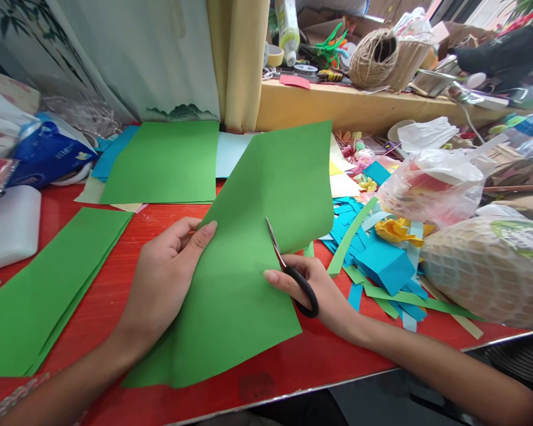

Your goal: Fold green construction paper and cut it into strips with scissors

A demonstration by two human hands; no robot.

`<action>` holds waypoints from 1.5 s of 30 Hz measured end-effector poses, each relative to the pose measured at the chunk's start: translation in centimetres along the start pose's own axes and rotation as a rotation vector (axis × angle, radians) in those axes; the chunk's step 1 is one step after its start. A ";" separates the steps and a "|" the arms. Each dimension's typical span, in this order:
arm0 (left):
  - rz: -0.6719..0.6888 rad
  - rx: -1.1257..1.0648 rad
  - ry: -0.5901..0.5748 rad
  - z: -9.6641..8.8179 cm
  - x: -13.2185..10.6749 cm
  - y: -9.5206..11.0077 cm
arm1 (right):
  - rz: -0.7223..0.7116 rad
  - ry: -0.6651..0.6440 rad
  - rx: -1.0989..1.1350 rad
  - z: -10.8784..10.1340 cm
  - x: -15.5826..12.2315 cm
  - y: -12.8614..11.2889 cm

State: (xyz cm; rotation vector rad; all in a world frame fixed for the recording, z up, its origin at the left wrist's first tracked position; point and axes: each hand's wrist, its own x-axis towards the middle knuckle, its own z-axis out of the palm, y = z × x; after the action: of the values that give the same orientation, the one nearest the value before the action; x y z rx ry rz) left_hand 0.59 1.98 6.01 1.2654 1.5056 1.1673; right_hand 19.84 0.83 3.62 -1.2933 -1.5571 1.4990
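A large green paper sheet [253, 248] lies tilted over the red table [128, 236], its right part lifted off the surface. My left hand [164, 278] pinches its left edge, thumb on top. My right hand [313, 290] grips black-handled scissors [288, 272]. Their blades are part-way into the sheet's right edge and point up and away from me.
Folded green sheets [39, 296] lie at the left and another green sheet [164, 160] at the back. Blue and green paper strips [373, 260] pile up right of the scissors. Plastic bags [435, 177], a mesh-wrapped bundle [484, 266] and a twine ball [375, 56] crowd the right.
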 end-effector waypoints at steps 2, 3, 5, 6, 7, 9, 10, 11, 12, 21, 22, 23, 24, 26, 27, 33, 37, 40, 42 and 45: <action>0.000 -0.004 -0.004 0.0 0.0 -0.1 | 0.004 -0.001 0.015 0.0 0.0 0.1; 0.002 -0.006 -0.006 0.0 0.0 -0.1 | 0.005 -0.003 0.023 0.0 0.0 0.1; 0.003 -0.006 -0.012 0.0 0.1 -0.1 | 0.001 -0.007 0.033 0.1 0.1 0.2; 0.001 -0.006 -0.017 0.0 0.1 -0.1 | -0.003 -0.007 0.031 0.1 0.1 0.3; -0.002 -0.009 -0.021 0.0 0.0 -0.1 | -0.005 -0.007 0.027 0.1 0.1 0.3; -0.010 -0.012 -0.026 0.0 0.0 0.0 | -0.001 -0.001 0.023 0.1 0.1 0.2; -0.011 -0.013 -0.026 0.0 0.0 0.1 | 0.007 0.000 0.027 0.1 0.1 0.2; -0.011 -0.013 -0.027 0.1 0.0 0.1 | 0.015 0.001 0.033 0.1 0.1 0.1; -0.012 -0.009 -0.029 0.1 -0.1 0.1 | 0.020 -0.001 0.042 0.1 0.1 0.1; -0.022 0.018 -0.032 0.3 0.1 -0.1 | 0.000 -0.013 0.095 0.1 0.0 0.2; -0.023 0.023 -0.036 0.3 0.1 -0.1 | -0.002 -0.015 0.099 0.1 0.0 0.2; -0.023 0.030 -0.039 0.3 0.0 -0.1 | -0.004 -0.015 0.102 0.1 0.0 0.2; -0.022 0.036 -0.040 0.3 0.0 -0.1 | -0.007 -0.013 0.105 0.0 0.0 0.1; -0.022 0.046 -0.043 0.4 0.0 0.0 | -0.012 -0.007 0.107 0.0 -0.1 -0.1; -0.022 0.051 -0.040 0.4 0.0 0.0 | -0.012 -0.005 0.109 0.0 -0.1 -0.1; -0.033 0.071 -0.033 0.4 0.0 0.0 | 0.005 -0.012 0.124 0.0 -0.1 -0.1; -0.034 0.066 -0.049 0.5 -0.1 0.0 | 0.004 0.004 0.102 -0.1 -0.1 -0.1; -0.052 0.078 -0.050 0.6 -0.1 0.1 | 0.002 0.010 0.094 -0.1 -0.1 -0.2; -0.059 0.085 -0.046 0.6 -0.1 0.1 | 0.002 0.006 0.104 -0.1 0.0 -0.2; -0.072 0.089 -0.049 0.6 -0.2 0.0 | -0.001 0.018 0.105 -0.1 0.0 -0.2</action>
State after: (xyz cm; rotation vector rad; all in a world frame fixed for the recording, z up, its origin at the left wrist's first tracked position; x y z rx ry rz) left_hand 1.16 1.86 5.90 1.2789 1.5689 1.0261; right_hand 19.93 0.91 3.82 -1.2423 -1.4481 1.5430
